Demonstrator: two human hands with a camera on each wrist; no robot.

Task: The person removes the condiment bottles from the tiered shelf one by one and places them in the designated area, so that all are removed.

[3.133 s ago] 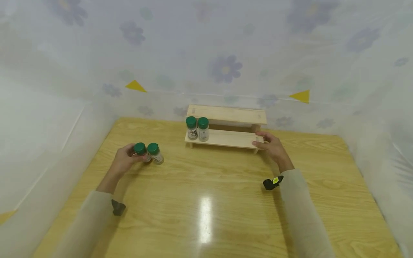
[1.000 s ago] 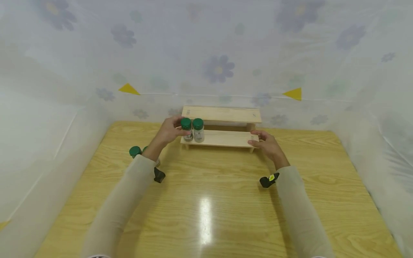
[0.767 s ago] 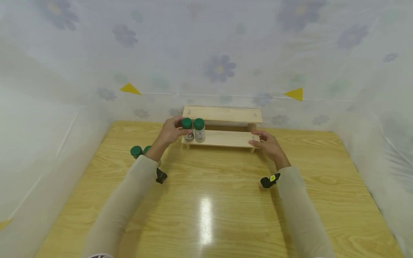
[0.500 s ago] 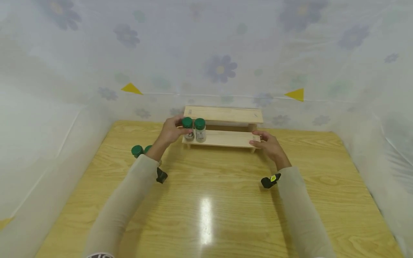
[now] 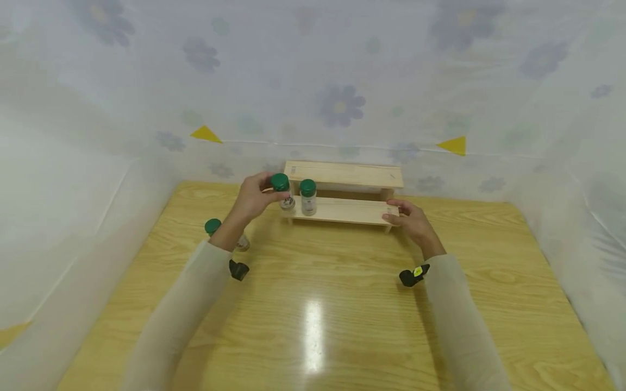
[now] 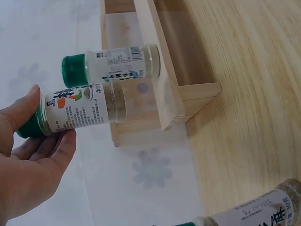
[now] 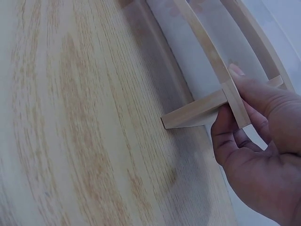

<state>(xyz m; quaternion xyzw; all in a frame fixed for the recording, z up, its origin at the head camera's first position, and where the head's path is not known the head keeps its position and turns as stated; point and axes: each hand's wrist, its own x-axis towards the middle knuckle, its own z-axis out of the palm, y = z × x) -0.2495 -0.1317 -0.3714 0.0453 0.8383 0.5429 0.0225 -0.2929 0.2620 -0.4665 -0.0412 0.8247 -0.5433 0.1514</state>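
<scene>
My left hand (image 5: 251,198) grips a clear spice jar (image 6: 77,107) with a green lid, thumb on one side and fingers on the other. In the left wrist view the jar's base hangs a little off the lower board of the wooden two-tier rack (image 5: 349,210). A second green-lidded spice jar (image 5: 308,204) stands upright on that board, just right of the held one. My right hand (image 5: 414,222) pinches the right end of the lower board, thumb on top and fingers beneath, as the right wrist view (image 7: 263,136) shows.
Two more green-lidded jars stand on the table at the left, partly hidden by my left forearm; one lid (image 5: 212,226) and one jar base (image 5: 242,243) show. The rack stands at the table's back edge against a flowered curtain (image 5: 342,70).
My left hand left the jars on the table and took hold of the left jar on the rack. That jar is now raised and shifted left. My right hand stays on the rack.
</scene>
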